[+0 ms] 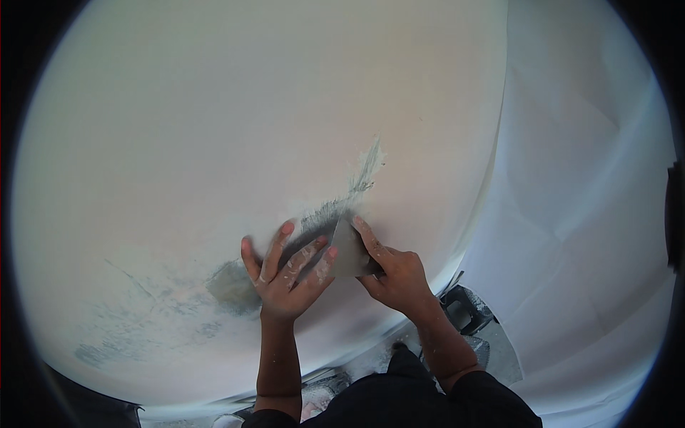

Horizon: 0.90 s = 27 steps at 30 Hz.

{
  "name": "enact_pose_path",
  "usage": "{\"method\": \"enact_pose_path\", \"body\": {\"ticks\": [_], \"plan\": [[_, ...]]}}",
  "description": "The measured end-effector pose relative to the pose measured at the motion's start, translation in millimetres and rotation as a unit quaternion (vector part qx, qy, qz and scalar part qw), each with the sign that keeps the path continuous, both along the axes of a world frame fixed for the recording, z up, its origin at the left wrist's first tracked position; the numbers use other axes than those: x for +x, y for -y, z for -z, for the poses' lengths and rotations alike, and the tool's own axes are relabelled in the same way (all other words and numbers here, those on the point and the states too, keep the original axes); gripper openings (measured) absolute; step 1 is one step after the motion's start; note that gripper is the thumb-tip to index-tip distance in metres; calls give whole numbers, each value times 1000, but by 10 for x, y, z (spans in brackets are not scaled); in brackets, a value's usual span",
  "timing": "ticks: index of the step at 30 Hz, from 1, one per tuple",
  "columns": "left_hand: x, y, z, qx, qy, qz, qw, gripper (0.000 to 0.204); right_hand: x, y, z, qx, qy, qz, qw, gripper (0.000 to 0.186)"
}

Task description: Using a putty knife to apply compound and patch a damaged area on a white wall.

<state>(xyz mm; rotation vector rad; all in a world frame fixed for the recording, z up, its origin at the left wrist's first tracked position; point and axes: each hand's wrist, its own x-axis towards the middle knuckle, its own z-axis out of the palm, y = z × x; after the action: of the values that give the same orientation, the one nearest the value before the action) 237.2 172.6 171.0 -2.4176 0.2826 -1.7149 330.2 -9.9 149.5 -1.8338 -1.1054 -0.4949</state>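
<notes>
A large, pale curved panel fills much of the head view, with a streak of rough grey-white patching running diagonally across it and more smudges lower left. My right hand grips a flat grey square piece, like a scraper blade or sheet, against the patch, index finger along its edge. My left hand is open, fingers spread and dusted white, resting on or just over the panel beside the piece's left side. Part of the darkened patch is hidden under both hands.
White sheeting hangs along the panel's right side. Below the panel's curved lower edge are a dark object, like a container, and grey floor with white debris. My dark-clothed body is at the bottom.
</notes>
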Motion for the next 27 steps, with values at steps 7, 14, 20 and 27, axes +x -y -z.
{"method": "enact_pose_path", "body": {"ticks": [7,14,20,27], "plan": [[-33,-15,99,-4,68,20,997,18,-113,168,-14,9,-95,-26,995,64],[-95,-42,176,-8,79,39,996,18,-207,236,0,-114,-127,-22,985,37],[-75,-40,165,-7,80,72,994,17,-235,174,35,-10,-187,-94,978,61],[-146,-49,203,-1,65,61,996,17,-182,193,-15,-72,-116,-56,989,52]]}}
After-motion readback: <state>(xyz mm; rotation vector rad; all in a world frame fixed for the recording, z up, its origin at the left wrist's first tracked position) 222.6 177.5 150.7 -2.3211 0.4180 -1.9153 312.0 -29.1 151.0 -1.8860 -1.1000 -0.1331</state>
